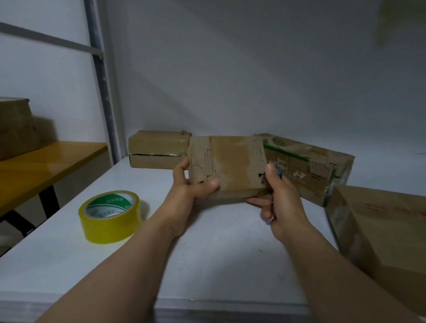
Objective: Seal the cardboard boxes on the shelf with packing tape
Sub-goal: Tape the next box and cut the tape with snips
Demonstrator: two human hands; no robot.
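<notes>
- Yellow packing tape roll (110, 216) lies flat on the white shelf (61, 264), left of our arms.
- Our left hand (188, 189) grips the small worn cardboard box (229, 165), thumb across its taped face, over the shelf.
- Our right hand (279, 199) clasps the box's right edge, fingers curled beneath.
- A green-printed box (308, 168) and a red-marked box (398, 235) sit at right.

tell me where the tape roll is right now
In the head view the tape roll lies flat on the white shelf, left of centre, just left of the left hand that grips the box; nothing touches it.
</notes>
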